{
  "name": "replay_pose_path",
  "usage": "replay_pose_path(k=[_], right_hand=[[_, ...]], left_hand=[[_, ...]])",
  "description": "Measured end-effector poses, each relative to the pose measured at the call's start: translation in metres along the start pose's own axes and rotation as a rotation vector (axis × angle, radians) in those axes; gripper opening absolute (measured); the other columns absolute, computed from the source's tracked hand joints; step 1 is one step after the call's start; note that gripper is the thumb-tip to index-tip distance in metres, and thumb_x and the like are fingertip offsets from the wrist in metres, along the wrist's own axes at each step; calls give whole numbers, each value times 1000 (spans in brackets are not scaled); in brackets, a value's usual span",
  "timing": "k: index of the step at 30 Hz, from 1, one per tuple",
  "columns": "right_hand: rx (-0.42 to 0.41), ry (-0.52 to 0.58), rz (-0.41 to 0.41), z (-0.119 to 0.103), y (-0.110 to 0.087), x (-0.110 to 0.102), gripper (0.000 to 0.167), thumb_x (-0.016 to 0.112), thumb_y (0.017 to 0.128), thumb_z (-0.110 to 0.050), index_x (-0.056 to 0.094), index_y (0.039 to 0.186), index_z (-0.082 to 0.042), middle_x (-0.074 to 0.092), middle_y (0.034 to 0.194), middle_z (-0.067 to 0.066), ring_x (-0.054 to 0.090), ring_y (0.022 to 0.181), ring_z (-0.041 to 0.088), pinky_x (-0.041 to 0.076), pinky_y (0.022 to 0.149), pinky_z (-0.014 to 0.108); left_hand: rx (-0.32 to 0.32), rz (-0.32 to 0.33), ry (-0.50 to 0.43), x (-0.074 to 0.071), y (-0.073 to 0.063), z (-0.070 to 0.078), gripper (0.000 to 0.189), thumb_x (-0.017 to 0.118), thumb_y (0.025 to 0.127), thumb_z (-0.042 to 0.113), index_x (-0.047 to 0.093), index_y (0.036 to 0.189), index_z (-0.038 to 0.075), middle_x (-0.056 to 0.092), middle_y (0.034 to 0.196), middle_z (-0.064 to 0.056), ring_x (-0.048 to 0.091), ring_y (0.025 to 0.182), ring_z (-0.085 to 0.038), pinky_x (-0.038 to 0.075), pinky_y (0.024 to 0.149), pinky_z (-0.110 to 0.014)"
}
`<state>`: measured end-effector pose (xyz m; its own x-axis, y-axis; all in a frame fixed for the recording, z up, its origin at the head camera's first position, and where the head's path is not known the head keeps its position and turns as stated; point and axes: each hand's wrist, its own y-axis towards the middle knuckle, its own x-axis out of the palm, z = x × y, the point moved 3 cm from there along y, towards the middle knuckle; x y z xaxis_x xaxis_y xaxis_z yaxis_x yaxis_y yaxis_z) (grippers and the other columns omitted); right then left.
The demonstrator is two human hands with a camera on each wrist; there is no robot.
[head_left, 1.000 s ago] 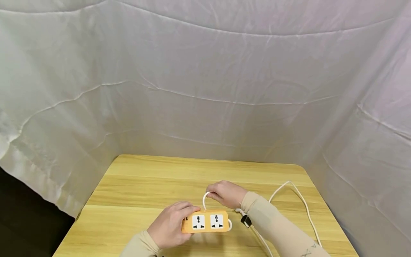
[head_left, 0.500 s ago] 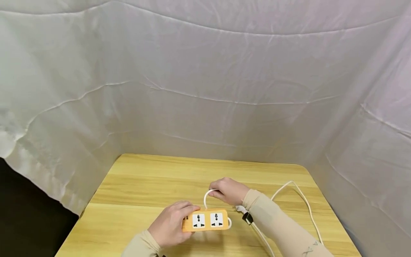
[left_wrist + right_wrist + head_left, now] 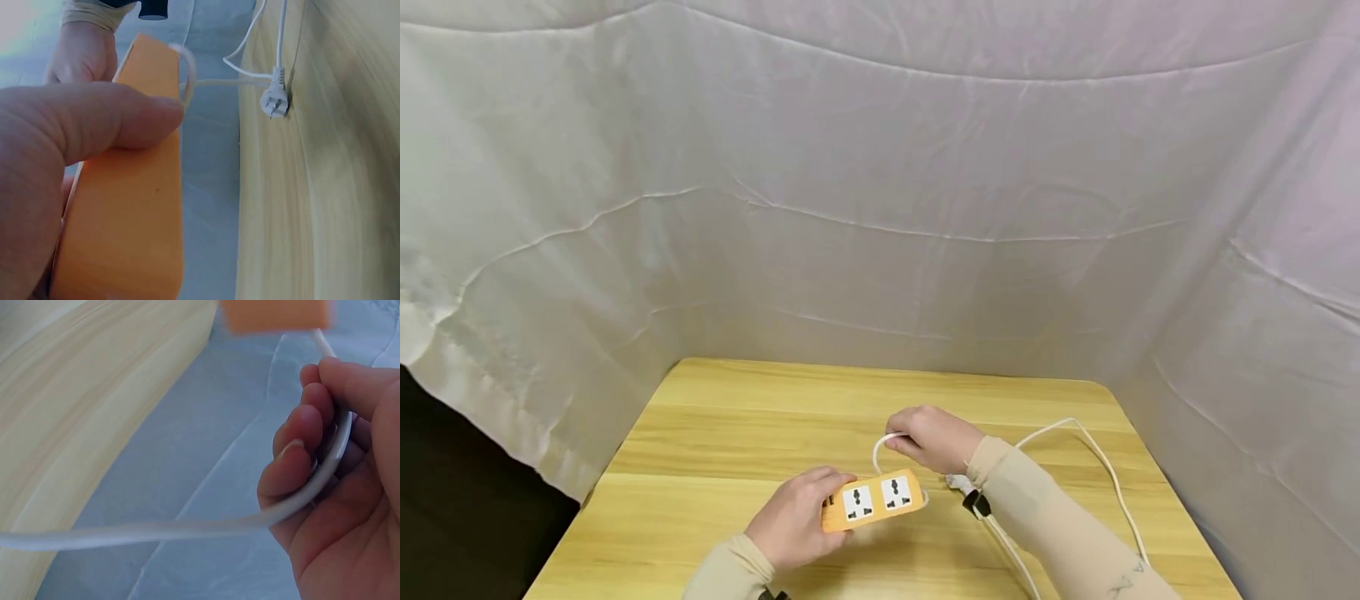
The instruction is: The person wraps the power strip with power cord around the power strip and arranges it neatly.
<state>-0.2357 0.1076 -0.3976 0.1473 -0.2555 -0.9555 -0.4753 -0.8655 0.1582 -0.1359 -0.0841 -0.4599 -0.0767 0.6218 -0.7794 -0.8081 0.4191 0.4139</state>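
Note:
An orange power strip (image 3: 870,501) with two white sockets is gripped at its left end by my left hand (image 3: 797,517). Its right end tilts upward, and it appears held above the table. In the left wrist view my thumb (image 3: 134,119) lies along the strip's orange side. My right hand (image 3: 934,437), beyond the strip, holds the white power cord (image 3: 877,454) near where it bends toward the strip. In the right wrist view the cord (image 3: 187,529) runs through my curled fingers. The white plug (image 3: 274,100) rests on the table.
More white cord (image 3: 1111,475) loops over the right side of the wooden table (image 3: 760,417). Pale grey curtains (image 3: 880,208) enclose the back and sides. A dark area (image 3: 467,500) lies beyond the table's left edge. A black wrist strap (image 3: 977,504) sits on my right sleeve.
The power strip has tilted, its right end rising, and has shifted slightly left and away from me. My right hand has moved slightly away from me with the cord.

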Motion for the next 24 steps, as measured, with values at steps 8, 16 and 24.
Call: replay_pose_path(k=[8,16,24], right_hand=[[29,-4,35,-14,-9,-1,15,57,97,-23,62,84,-19,54,75,-14,47,63,1,42,58,18],[10,-22,133,-32,-22,-4,10,60,95,-21,61,85,-20,51,76,-15,45,63,0,40,57,15],[-23,-40,272,-54,-39,-4,10,65,91,-18,57,87,-18,43,74,-15,40,62,-1,33,54,12]], left_hand=[[-98,-22,-41,7,-2,-5,60,85,66,31,63,118,9,63,98,5,53,76,-1,48,64,-19],[-113,86,-53,6,-2,-8,58,85,68,31,64,116,8,63,97,6,53,75,-2,47,61,-19],[-120,176,-61,-3,1,-7,58,85,68,29,63,117,8,64,97,6,53,75,-3,46,61,-19]])
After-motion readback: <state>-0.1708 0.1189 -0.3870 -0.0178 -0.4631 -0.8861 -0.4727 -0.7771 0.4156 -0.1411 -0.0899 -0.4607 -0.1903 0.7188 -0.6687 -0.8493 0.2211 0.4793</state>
